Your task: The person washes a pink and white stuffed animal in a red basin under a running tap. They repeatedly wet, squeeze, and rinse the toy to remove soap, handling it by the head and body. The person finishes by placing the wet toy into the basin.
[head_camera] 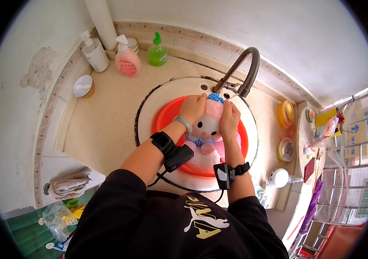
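Note:
A pink and white plush toy [206, 124] with a blue checked bow sits face up in a red plastic basin [166, 116]. The basin stands inside a round white sink [146, 123]. My left hand [194, 107] grips the toy's head on its left side, close to the blue cloth at the top. On the other side my right hand [230, 116] holds the head near the same blue cloth. Above and to the right arches a metal faucet [252, 61]. Foam or white plush covers the toy's lower part; I cannot tell which.
A white pump bottle [95, 55], a pink pump bottle [128, 61] and a green soap bottle [157, 53] line the back left. A small bowl [83, 86] is by the left wall. Plastic tubs [286, 113] and a white jar [278, 178] stand right. A towel [69, 187] hangs lower left.

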`<state>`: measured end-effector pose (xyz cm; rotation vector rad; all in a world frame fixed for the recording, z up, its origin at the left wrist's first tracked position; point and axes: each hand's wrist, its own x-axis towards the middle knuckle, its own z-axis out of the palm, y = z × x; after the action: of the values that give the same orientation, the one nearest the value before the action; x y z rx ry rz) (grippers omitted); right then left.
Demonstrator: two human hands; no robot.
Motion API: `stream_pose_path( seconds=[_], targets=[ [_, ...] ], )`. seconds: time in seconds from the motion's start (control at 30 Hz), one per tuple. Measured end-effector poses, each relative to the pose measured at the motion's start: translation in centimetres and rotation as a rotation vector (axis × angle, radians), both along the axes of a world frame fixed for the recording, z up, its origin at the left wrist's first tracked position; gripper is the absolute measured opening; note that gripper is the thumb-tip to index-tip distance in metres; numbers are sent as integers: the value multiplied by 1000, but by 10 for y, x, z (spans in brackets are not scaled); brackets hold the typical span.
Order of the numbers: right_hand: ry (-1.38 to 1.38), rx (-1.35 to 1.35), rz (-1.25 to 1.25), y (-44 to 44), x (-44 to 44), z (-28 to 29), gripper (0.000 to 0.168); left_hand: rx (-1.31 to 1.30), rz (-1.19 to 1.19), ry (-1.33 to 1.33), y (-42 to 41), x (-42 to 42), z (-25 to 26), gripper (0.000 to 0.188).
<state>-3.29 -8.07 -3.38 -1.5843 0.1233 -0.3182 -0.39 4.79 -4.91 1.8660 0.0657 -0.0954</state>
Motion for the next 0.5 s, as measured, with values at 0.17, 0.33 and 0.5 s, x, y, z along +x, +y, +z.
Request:
stream_pose_path(
  seconds=[0.17,0.33,0.5],
  targets=[
    [25,-6,88,-9,6,-7,28,-152,50,173,9,8,-11,51],
    [69,-152,260,-10,11,2,33,-536,140,425,22,2,5,64],
    [83,-598,184,1,9,13,43,-353,-217,202,25,-3,6,86]
  ],
)
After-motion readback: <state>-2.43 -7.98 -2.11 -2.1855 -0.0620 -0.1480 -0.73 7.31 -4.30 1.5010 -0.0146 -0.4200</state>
